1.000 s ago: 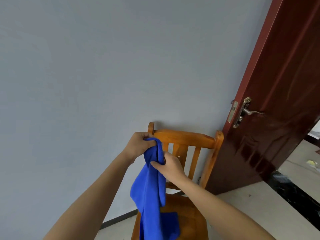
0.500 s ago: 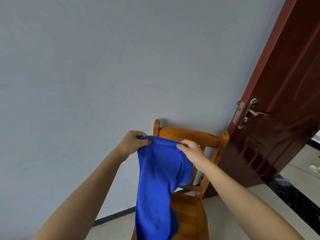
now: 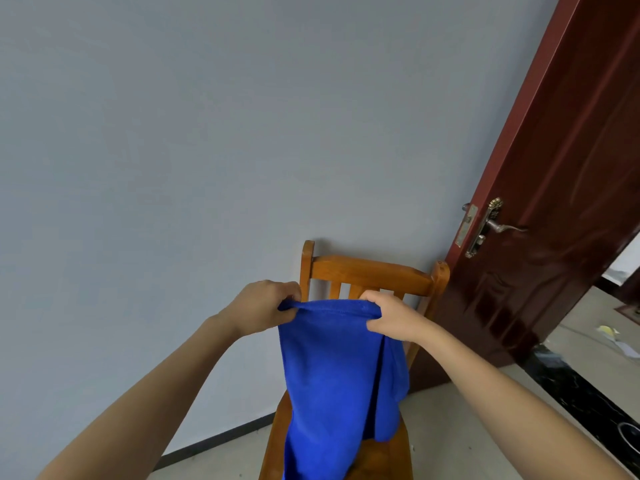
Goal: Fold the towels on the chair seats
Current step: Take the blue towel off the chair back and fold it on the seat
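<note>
On my feed the grey wall (image 3: 207, 133) fills everything from nine o'clock round to one. The dark red door (image 3: 571, 202) stands ajar at three o'clock, its edge just beside the chair; pale floor (image 3: 467, 427) runs along five o'clock; the wooden chair (image 3: 370, 271) sits at six o'clock, its back against the wall. The blue towel (image 3: 332, 375) hangs in front of the chair back, its top hem stretched level between both hands and its length draping down over the seat; I cannot tell whether it touches the seat. I see the left hand (image 3: 263, 306) pinching the hem's nine o'clock corner, fingers curled round the cloth; the right hand (image 3: 391, 315) grips the three o'clock corner likewise; the brass door handle (image 3: 498, 226) sits at two o'clock of the chair.
</note>
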`<state>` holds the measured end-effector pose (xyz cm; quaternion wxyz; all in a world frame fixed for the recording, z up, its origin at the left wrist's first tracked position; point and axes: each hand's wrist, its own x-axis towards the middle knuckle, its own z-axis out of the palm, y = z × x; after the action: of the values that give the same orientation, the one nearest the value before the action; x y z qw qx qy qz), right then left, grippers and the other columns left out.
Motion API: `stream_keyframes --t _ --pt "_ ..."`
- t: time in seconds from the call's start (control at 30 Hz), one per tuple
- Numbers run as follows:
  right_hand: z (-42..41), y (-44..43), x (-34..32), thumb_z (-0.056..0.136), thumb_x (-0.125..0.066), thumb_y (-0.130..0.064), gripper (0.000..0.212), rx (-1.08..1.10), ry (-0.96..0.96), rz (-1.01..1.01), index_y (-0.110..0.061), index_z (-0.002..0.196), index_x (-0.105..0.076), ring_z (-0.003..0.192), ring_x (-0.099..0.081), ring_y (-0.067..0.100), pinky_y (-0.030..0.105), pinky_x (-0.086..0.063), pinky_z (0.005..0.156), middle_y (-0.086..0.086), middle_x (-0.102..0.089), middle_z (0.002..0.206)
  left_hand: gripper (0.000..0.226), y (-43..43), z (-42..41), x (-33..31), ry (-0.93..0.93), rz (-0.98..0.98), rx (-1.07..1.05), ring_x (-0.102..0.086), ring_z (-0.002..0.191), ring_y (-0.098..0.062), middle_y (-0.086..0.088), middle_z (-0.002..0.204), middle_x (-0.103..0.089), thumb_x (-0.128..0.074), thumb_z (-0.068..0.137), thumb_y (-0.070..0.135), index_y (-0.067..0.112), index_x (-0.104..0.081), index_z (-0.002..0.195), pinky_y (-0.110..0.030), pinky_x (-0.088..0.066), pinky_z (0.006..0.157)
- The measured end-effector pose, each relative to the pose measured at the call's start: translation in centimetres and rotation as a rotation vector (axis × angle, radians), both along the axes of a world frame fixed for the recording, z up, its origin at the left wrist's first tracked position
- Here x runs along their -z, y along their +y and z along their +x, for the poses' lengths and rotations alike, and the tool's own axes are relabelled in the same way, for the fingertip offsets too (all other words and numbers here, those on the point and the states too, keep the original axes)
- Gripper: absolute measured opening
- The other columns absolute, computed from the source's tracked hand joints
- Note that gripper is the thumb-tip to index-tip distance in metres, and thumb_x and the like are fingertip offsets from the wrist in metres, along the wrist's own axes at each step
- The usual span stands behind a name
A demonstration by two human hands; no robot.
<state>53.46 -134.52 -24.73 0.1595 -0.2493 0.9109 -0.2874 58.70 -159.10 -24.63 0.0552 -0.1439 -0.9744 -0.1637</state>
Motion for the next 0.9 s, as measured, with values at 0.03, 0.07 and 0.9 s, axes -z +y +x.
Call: stream_keyframes --t 0.03,0.07,0.9 --pt "0.0 -0.1 0.2 0.085 -0.055 -0.004 0.012 0.002 0.015 0.012 -0.011 0.093 -0.052 0.075 -0.051 0.013 0.021 -0.039 0.062 -0.001 -0.051 0.082 0.023 -0.1 -0.1 0.1 0.002 0.035 -0.018 -0.049 0.065 -0.012 0.001 0.079 -0.063 -0.046 0.078 0.03 0.015 -0.06 0.089 -0.025 -0.042 0.063" --pt "-0.1 -0.2 0.4 0.084 -0.055 -0.004 0.011 0.006 0.03 0.022 -0.012 0.091 -0.051 0.074 -0.05 0.012 0.021 -0.038 0.061 -0.003 -0.051 0.081 0.029 -0.3 -0.1 0.2 0.0 0.1 -0.027 -0.049 0.063 -0.009 0.004 0.077 -0.063 -0.043 0.074 0.036 0.016 -0.061 0.084 -0.024 -0.042 0.063" --pt "-3.9 5.8 5.0 0.091 -0.053 -0.016 0.011 0.487 0.367 0.19 -0.012 0.097 -0.061 0.075 -0.048 0.008 0.013 -0.029 0.051 0.001 -0.063 0.099 0.008 -2.0 -3.0 2.5 0.303 -0.052 -0.181 -0.046 0.045 -0.01 0.007 0.052 -0.053 -0.06 0.067 0.012 0.014 -0.059 0.059 -0.004 -0.012 0.045"
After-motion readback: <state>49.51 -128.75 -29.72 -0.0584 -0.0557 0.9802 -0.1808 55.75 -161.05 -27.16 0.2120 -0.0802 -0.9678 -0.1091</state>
